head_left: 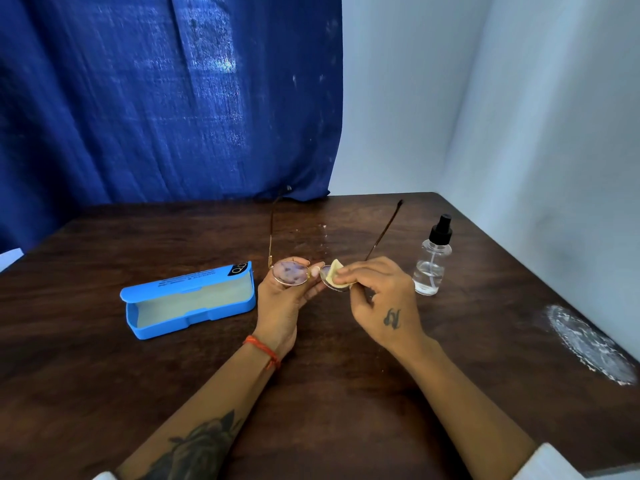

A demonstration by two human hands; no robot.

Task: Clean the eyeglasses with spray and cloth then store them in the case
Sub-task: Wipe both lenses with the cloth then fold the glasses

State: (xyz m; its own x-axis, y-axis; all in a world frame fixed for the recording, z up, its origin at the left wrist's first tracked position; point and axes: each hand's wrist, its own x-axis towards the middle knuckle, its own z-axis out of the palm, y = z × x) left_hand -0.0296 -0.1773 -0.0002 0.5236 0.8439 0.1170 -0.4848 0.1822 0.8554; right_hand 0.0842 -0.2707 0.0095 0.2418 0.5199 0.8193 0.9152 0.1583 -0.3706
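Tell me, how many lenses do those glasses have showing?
2. The left lens sits bare above the left hand; the right lens is mostly covered by the cloth in the right hand.

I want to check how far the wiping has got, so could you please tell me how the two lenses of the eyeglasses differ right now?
The left lens is bare and fully in view, showing purplish smudges or reflections; the right lens is mostly hidden under the folded cloth. The left hand grips the frame around the left lens, while the right hand pinches the cloth onto the right lens. Both are round, thin-rimmed and held above the table.
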